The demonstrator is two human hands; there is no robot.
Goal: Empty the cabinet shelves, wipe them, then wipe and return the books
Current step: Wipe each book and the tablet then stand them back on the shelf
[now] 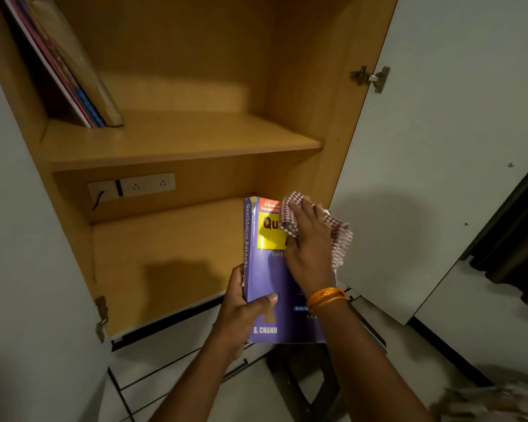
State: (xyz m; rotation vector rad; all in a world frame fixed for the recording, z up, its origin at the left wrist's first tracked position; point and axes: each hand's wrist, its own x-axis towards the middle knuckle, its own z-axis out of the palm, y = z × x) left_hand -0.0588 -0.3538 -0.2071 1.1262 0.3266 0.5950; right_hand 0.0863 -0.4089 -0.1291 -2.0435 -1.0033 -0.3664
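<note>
1. Right hand [310, 245] lay flat on the front cover of the purple book [272, 287], fingers spread and pressing a checked cloth [333, 231] against it; the cloth bunched out past the book's upper right corner.
2. Left hand [241, 309] gripped the book at its spine near the lower end, thumb across the cover and fingers curled behind.
3. The book was held in the air just in front of the lower shelf [165, 254], upright with its long axis running up and away from the person, spine to the left and cover facing the camera.
4. Relative to the book, the lower shelf sat behind and to the left, and the upper shelf [177, 138] above it; a few thin books [73, 71] leaned at the upper shelf's left end, well apart from the held book.
5. The wiping hand covered the book's upper half, so the lower half, toward the wrist, probably remained to be wiped.
6. The left hand was nearer the shelf opening, so it seemed better placed to carry the book in, spine outward.
7. An open cabinet door [439, 147] stood right of the book.
</note>
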